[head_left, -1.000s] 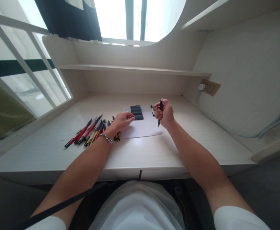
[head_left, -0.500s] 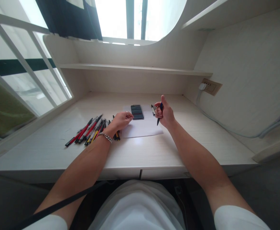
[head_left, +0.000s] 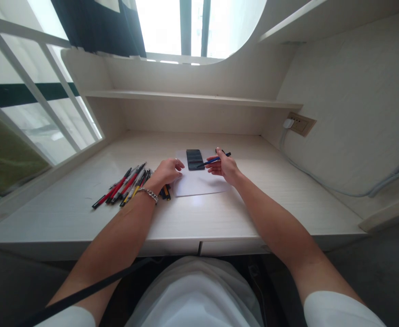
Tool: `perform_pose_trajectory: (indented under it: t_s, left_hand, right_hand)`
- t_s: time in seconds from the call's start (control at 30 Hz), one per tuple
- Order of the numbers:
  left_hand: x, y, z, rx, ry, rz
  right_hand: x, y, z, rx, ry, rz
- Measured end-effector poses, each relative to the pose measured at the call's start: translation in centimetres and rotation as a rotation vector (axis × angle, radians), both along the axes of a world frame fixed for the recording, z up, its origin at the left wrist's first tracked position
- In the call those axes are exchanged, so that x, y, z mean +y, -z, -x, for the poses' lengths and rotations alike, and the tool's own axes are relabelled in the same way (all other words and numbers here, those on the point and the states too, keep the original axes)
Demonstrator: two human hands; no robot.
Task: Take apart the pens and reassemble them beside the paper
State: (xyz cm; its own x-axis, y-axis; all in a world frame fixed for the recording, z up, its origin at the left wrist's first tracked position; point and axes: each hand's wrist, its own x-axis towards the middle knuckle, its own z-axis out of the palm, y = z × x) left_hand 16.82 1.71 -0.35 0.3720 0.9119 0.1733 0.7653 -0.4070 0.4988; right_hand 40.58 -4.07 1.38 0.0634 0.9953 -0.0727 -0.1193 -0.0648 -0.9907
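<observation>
The right hand [head_left: 224, 167] pinches a blue pen [head_left: 213, 160] by its rear half, nearly level above the paper [head_left: 199, 184], just right of the phone [head_left: 195, 159]. The pen looks light, stiff and smooth, and is best gripped mid-barrel. The left hand [head_left: 167, 171] rests slack and empty on the paper's left edge.

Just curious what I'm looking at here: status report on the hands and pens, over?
Right hand holds blue pen, one end near the phone. Left hand rests at the paper edge, beside the pen pile. Phone lies on the paper.
</observation>
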Motion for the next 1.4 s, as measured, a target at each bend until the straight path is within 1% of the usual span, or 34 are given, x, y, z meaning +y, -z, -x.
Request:
perform_pose_trajectory:
  t_s: [0.07,0.1,0.2,0.27,0.37,0.43,0.53,0.63,0.73,0.9,1.1,1.4]
  left_hand:
    - [-0.3,-0.2,-0.3,0.021,0.002,0.011]
    - [-0.4,-0.2,-0.4,0.033,0.005,0.017]
    - [-0.8,-0.4,-0.7,0.068,0.012,0.025]
    - [-0.8,-0.4,-0.8,0.074,0.012,0.023]
    - [-0.8,-0.2,-0.8,0.059,0.012,0.024]
    - [-0.8,-0.1,-0.8,0.048,0.016,0.024]
    - [-0.8,-0.1,-0.9,0.046,0.020,0.018]
    - [-0.8,0.0,-0.9,0.048,0.018,0.006]
    - [-0.8,0.1,-0.9,0.053,0.020,0.011]
    - [-0.7,0.2,-0.9,0.064,0.019,0.025]
    - [-0.8,0.1,-0.9,0.102,0.025,0.026]
    - [-1.0,-0.2,-1.0,0.129,0.010,0.042]
  right_hand:
    - [0.1,0.5,0.7,-0.007,-0.061,-0.004]
    - [0.2,0.8,1.1,-0.044,-0.051,-0.033]
    - [0.8,1.9,2.3,-0.156,0.049,-0.142]
    - [1.2,2.4,2.9,-0.164,0.064,-0.147]
    - [1.7,2.9,3.5,-0.160,0.007,-0.109]
    - [1.9,3.2,3.7,-0.200,-0.019,-0.130]
    - [2.1,3.7,3.9,-0.300,0.001,-0.197]
    - [2.4,4.3,4.0,-0.387,0.038,-0.204]
    - [2.7,4.8,4.0,-0.439,0.034,-0.218]
    - [2.8,5.0,4.1,-0.493,0.028,-0.228]
    - [3.0,5.0,4.1,-0.598,0.073,-0.241]
    - [2.8,4.9,4.1,-0.580,0.073,-0.245]
